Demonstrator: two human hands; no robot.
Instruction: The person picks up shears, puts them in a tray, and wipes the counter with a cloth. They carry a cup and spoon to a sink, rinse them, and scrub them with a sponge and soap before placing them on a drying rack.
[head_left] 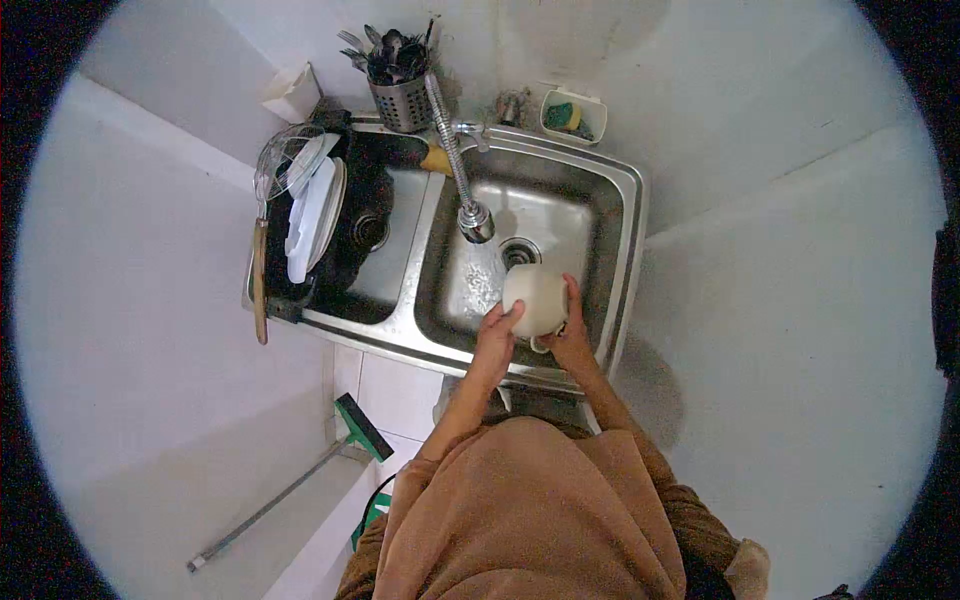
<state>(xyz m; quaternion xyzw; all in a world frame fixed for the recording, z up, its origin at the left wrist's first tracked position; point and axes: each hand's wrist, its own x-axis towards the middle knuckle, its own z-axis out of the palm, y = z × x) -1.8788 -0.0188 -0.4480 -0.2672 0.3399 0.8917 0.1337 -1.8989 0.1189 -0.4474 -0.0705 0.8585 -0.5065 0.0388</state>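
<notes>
A cream-coloured mug (535, 298) is held over the near part of the right sink basin (570, 195), its rounded side turned up. A small loop like a handle shows at its lower edge. My left hand (497, 338) grips the mug from the left, thumb on its side. On the right, my right hand (572, 335) is closed around it, with some fingers hidden behind. Water runs from the flexible faucet (477, 222) into the basin, just left of the mug. The drain (520, 252) lies beyond the mug.
In the left basin stands a black rack (368, 190) with white plates (312, 220). A wooden-handled wire strainer (261, 260) leans at its left. Behind are a cutlery holder (402, 105), a white cup (292, 93) and a sponge box (573, 117). A green squeegee (363, 427) lies below left.
</notes>
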